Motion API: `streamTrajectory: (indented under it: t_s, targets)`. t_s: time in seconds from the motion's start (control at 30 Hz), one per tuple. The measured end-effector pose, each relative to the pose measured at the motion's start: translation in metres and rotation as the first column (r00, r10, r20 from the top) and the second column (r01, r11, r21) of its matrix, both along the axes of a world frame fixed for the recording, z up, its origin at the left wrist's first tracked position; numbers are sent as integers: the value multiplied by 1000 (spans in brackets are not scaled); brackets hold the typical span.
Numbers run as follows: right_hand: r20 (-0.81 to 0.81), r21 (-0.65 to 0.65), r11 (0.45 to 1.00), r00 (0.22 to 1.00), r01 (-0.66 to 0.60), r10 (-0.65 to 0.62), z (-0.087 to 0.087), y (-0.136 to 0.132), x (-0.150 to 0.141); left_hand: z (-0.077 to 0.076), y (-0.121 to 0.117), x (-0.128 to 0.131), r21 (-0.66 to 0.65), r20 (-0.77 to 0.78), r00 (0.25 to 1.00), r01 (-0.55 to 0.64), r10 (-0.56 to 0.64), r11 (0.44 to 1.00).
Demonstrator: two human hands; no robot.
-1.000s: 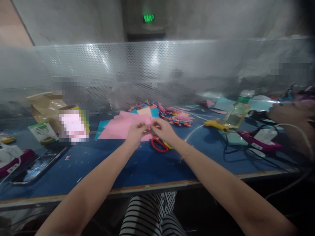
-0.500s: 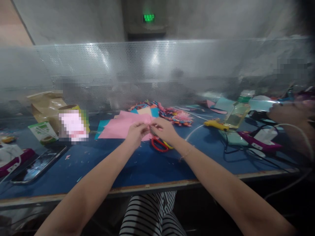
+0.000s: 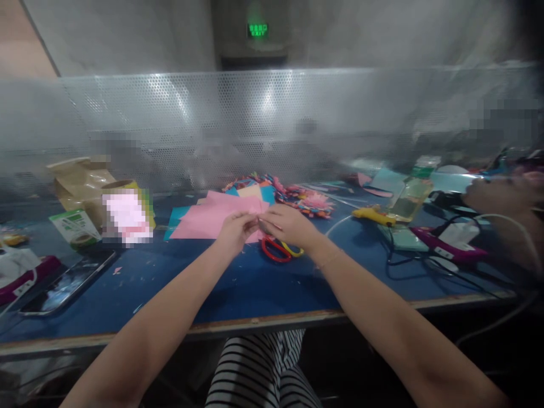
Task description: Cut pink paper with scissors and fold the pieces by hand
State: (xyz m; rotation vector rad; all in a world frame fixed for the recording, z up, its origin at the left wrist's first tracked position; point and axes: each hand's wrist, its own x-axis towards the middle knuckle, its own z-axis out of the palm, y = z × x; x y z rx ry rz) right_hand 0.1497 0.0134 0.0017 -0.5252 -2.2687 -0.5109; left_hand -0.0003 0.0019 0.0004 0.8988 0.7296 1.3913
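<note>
Glowing beyond left hand (image 3: 233, 231), right hand (image 3: 284, 224), pink paper (image 3: 199, 220): EXIT sign (image 3: 257, 30)

At twelve o'clock a green exit sign (image 3: 257, 30) glows above a perforated screen (image 3: 238, 105). At nine stands a brown bag (image 3: 80, 186), with a green-and-white packet (image 3: 73, 225) just in front; at eight a phone (image 3: 70, 286) lies flat, beside a purple power strip (image 3: 46, 269). At three o'clock a bottle (image 3: 408, 198) holds yellowish liquid, and towards four lies another purple strip (image 3: 429, 241), a white plug (image 3: 461, 233) on it.

Anything the left hand (image 3: 238, 231) and right hand (image 3: 284, 225) pinch is indistinct.
</note>
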Motion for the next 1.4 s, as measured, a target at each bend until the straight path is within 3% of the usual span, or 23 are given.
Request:
streamTrajectory:
  t_s: [0.17,0.37,0.63,0.77,0.87,0.97,1.03,1.1,1.27,1.33,1.4]
  targets:
    - [49,1,1000,999,3,-3,2,-4,0,0,1,-1,-21,37,998,54,-53,998]
    - [-387,-125,992,922,-22,-28,-2,1,-5,4,-3,-1,-19,12,997,74,-73,997]
    - [-406,-239,970,912,-34,-68,-5,3,-9,3,-4,1,65,-54,991,125,-122,990]
    - [-485,-393,914,868,-103,-111,-4,1,-13,-2,2,-1,102,-163,985,73,-55,992]
    - [-540,-583,780,826,-227,-163,-4,2,-17,-7,7,-2,141,-204,979,5,24,990]
    - [-596,-742,522,770,-420,-229,-5,4,-21,-11,10,-2,152,-196,979,-19,49,988]
    - [-633,-767,345,724,-541,-273,-7,6,-23,-13,11,-3,191,-220,973,-22,64,981]
    - [-666,-745,229,683,-626,-301,-9,7,-24,-14,12,-3,254,-274,957,-21,92,967]
    - [-676,-707,58,649,-705,-348,-10,7,-21,-17,13,-3,334,-371,919,-1,133,943]
    - [-663,-711,23,660,-703,-352,-9,6,-20,-18,12,-4,339,-387,912,5,134,941]
    - [-662,-714,21,664,-700,-349,-8,6,-20,-17,12,-5,346,-413,902,27,126,938]
